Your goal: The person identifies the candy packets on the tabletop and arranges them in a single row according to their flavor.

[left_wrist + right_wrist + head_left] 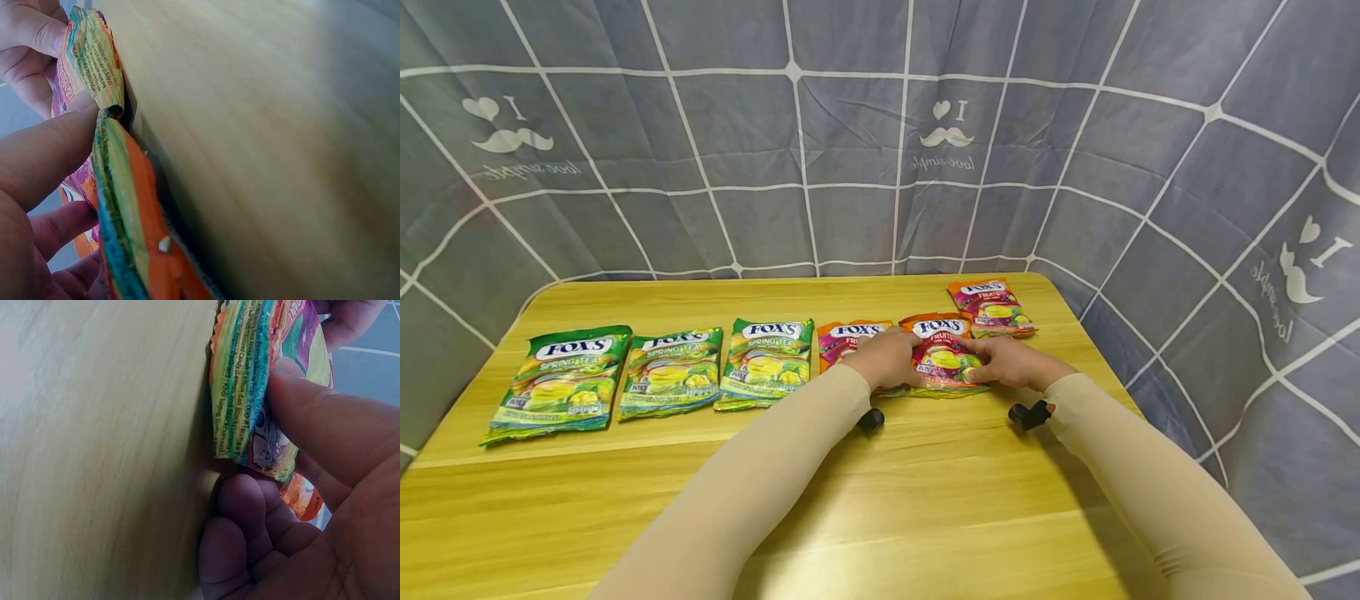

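A red and orange Fox's Fruits candy bag [942,358] lies face up on the table, between both hands. My left hand [886,358] pinches its left side, thumb on the printed front in the left wrist view. At the opposite side, my right hand [1018,364] grips the bag, its thumb on the front and its other fingers curled by the edge in the right wrist view. A second Fruits bag [832,345] lies just left, partly hidden under my left hand. Behind and to the right rests a third Fruits bag [992,308].
Three green Fox's Spring Tea bags, the left one [565,379], the middle one [672,375] and the right one [767,362], continue the row leftward on the wooden table [917,517]. A grey white-lined curtain [850,133] hangs around the table's back and sides.
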Demonstrator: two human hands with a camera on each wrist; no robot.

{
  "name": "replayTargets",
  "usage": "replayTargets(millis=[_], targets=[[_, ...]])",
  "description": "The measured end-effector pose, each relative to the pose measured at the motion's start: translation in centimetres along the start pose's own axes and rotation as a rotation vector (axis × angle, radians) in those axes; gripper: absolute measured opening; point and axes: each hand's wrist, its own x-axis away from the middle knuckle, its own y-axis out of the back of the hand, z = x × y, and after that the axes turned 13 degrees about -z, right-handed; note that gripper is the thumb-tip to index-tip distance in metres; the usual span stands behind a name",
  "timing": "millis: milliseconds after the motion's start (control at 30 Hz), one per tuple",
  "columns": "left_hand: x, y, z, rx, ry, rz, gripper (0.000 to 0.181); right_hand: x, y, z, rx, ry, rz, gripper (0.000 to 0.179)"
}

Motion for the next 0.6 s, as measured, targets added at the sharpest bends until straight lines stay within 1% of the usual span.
replayTargets(millis=[300, 600], targets=[[0.01, 0.08, 0.02, 0.013, 0.009, 0.000, 0.082, -0.01, 0.06, 0.13, -0.008, -0.019, 0.012, 0.079], [-0.17, -0.10, 0.05, -0.019, -0.024, -0.012, 0.083, 0.13, 0.14, 0.32, -0.017, -0.027, 0.014, 0.079]])
